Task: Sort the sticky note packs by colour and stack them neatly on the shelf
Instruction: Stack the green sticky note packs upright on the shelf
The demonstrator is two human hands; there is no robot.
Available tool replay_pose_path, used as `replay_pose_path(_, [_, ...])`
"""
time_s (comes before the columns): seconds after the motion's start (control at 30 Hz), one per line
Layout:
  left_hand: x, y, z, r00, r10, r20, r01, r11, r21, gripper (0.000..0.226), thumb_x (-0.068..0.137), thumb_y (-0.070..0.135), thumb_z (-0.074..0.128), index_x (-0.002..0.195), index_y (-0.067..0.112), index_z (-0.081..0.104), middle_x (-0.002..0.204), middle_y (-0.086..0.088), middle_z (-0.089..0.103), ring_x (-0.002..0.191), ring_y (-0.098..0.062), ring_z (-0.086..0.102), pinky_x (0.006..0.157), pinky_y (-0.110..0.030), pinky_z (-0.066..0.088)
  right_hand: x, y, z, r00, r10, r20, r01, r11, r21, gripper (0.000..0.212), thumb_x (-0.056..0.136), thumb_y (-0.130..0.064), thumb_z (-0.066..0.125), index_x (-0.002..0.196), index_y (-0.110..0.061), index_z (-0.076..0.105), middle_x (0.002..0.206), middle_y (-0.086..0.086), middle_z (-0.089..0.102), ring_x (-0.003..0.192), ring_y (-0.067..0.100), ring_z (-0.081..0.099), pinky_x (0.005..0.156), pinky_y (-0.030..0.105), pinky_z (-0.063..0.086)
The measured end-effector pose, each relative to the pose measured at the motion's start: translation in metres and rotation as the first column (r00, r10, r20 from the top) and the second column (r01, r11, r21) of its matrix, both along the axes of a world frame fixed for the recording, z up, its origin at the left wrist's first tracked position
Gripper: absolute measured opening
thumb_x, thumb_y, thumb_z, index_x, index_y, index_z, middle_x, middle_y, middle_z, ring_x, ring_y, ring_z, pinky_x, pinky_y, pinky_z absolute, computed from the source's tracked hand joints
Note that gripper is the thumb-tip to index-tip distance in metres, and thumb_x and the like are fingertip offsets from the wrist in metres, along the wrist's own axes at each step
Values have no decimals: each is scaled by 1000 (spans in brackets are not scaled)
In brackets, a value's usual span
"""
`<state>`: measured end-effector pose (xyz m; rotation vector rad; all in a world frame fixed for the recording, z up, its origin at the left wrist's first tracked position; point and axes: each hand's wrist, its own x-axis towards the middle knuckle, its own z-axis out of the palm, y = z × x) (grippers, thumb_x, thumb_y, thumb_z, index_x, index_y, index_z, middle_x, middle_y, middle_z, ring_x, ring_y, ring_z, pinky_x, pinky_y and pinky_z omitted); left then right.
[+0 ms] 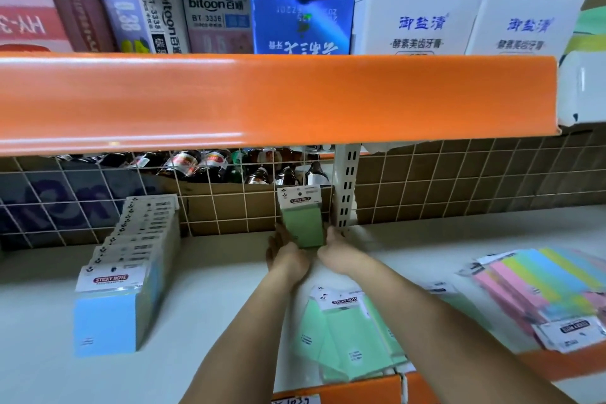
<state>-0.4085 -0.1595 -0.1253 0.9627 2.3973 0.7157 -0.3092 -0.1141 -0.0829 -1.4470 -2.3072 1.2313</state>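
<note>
**At the back grid: first green pack set upright**

On the white shelf (229,272) we stand a green pack (303,223) against the wire grid (210,203), starting its row. Left hand (285,256) and right hand (337,249) apparently grip its lower sides, steadying it.

Green pack (303,223) stands upright at the back of the white shelf (213,272), against the wire grid, white "STICKY NOTE" header up. Row of blue packs (128,269) at left, standing on edge, front to back, headers up. Loose green packs (344,334) lie flat, overlapping, near front edge. Multicolour packs (541,295) lie fanned at right.
</note>
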Motion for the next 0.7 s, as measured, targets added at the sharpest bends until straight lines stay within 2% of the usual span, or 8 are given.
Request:
replay_pose_path(0.07, [-1,3,3,999,45,24,-46,998,30,67,97,19,44,153,11,9,157,-15,15,143,-33,19,116,-41,19,-5,2,0,998,-1,63,0,1000,11,59,90,-11,42,146,-22,28,139,10,46,115,28,52,89,31,49])
replay_pose_path(0.1, [-3,5,3,998,57,29,-58,997,41,67,97,19,45,153,11,10,157,-16,15,143,-34,19,116,-41,19,-7,3,-1,995,3,98,-5,1000,17,57,90,-13,43,145,-22,30,139,10,47,118,29,52,93,33,49])
replay_pose_path(0.2, [-10,6,1,997,44,68,-46,998,36,66,99,24,39,154,12,5,158,-11,16,144,-27,20,117,-33,19,-10,6,-1,987,22,160,-26,999,21,60,88,-19,45,146,-24,29,140,10,47,119,29,51,97,34,48])
replay_pose_path(0.27, [-13,5,2,995,37,94,-41,998,51,71,97,25,43,154,13,3,157,-9,20,143,-24,23,115,-30,21,-10,5,0,984,35,175,-39,999,20,62,88,-20,45,148,-25,27,141,10,46,122,29,50,98,33,47])
replay_pose_path(0.37, [-14,4,4,993,45,110,-55,994,92,67,94,23,47,151,13,13,151,-10,30,138,-25,31,112,-29,25,-9,4,1,981,48,188,-53,998,23,60,86,-22,47,145,-24,33,137,9,50,118,28,53,98,34,48])
replay_pose_path(0.47, [-14,3,5,989,64,134,-84,985,151,57,94,19,46,146,13,25,145,-13,39,130,-31,42,105,-32,33,-7,5,0,975,44,216,-51,998,26,48,87,-19,47,135,-15,42,129,11,55,110,28,57,92,34,51])
replay_pose_path(0.6, [-12,-2,7,977,92,192,-129,973,191,73,92,12,48,153,14,9,152,-13,32,132,-34,40,106,-36,36,1,8,0,975,40,220,-44,999,11,37,92,-14,45,128,-8,44,118,11,56,95,23,58,75,28,47])
replay_pose_path(0.7, [-15,-6,7,968,92,232,-141,969,203,79,91,9,46,154,18,1,151,-13,36,130,-35,44,105,-36,39,4,11,-3,960,37,276,-51,998,42,15,94,-10,41,108,-8,42,80,4,46,66,14,45,53,24,36])
